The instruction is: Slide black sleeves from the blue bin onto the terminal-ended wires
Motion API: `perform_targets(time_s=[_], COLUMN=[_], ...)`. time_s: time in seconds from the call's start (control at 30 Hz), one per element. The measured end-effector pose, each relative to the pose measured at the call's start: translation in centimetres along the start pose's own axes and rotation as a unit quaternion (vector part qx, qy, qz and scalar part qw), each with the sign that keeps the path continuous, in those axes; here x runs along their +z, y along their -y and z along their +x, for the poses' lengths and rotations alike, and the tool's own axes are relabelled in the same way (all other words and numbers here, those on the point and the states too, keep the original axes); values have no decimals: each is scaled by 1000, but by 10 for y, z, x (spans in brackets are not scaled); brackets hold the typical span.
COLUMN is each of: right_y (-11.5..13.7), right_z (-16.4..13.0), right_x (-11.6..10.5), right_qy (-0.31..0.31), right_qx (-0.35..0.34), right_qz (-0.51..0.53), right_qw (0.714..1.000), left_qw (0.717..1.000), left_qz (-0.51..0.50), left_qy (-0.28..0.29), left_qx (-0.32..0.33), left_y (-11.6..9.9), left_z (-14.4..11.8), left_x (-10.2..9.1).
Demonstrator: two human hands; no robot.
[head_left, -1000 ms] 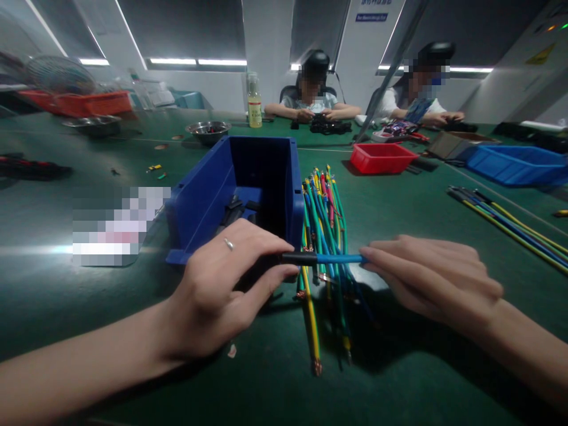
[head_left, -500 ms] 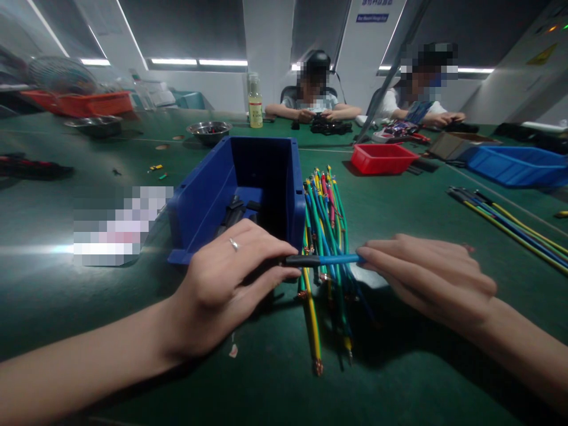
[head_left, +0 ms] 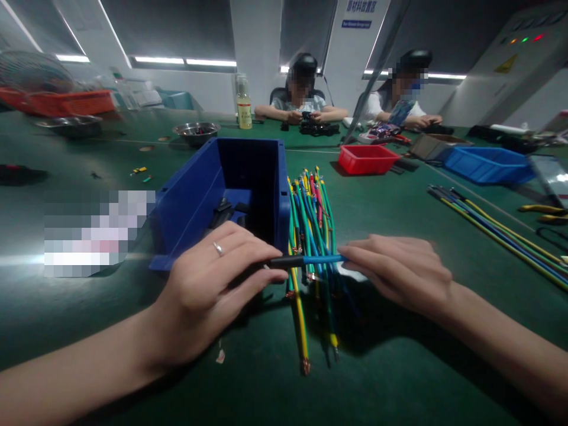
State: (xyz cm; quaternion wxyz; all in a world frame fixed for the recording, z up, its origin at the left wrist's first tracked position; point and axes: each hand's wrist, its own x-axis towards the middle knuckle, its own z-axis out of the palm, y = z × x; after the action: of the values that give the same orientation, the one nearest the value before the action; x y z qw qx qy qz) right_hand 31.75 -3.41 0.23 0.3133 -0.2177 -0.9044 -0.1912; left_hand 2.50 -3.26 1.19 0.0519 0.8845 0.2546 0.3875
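Note:
My left hand (head_left: 213, 284) pinches a short black sleeve (head_left: 286, 261) fitted over the end of a blue wire (head_left: 323, 259). My right hand (head_left: 399, 272) grips that same blue wire at its other end, so it spans level between both hands. Beneath it lies a bundle of green, yellow, blue and red wires (head_left: 310, 225) with bare copper tips, on the green table. A blue plastic bin (head_left: 222, 189) with black parts inside stands right behind my left hand.
A red tray (head_left: 366, 158) and a blue tray (head_left: 486, 164) sit farther back on the right, with long yellow and blue wires (head_left: 492, 222) beside them. A metal bowl (head_left: 196, 131), a bottle (head_left: 243, 109) and two seated people are at the far side.
Both hands keep hold of the blue wire and sleeve. The view has shifted slightly to the right; the black sleeve seems a little further along the wire.

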Motion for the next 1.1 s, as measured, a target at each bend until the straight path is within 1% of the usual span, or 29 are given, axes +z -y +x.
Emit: perform_targets(time_s=[0.13, 0.23, 0.33, 0.6, 0.73, 0.87, 1.1], right_y=[-1, -1, -2, -2, -3, -3, -3], right_z=[0, 0, 0, -3, -4, -4, -4], right_x=[1, 3, 5, 10, 13, 13, 11], right_qy=[-8, -12, -18, -32, -32, -30, -44], right_qx=[-2, -3, -2, 25, 29, 29, 8], right_qz=[10, 20, 32, 49, 48, 39, 31], right_qw=[1000, 1000, 999, 998, 998, 998, 999], left_qw=[1000, 1000, 999, 997, 997, 996, 995], left_qz=[-6, -10, -38, -52, -44, -56, -61], left_qy=[3, -8, -20, -33, -16, -25, -16], left_qx=[-10, -17, -18, -35, -54, -63, -77], left_y=[0, -1, -2, -1, 0, 0, 1], left_z=[-1, -1, -1, -4, -7, -6, -7], left_x=[0, 0, 0, -1, -2, -2, 0])
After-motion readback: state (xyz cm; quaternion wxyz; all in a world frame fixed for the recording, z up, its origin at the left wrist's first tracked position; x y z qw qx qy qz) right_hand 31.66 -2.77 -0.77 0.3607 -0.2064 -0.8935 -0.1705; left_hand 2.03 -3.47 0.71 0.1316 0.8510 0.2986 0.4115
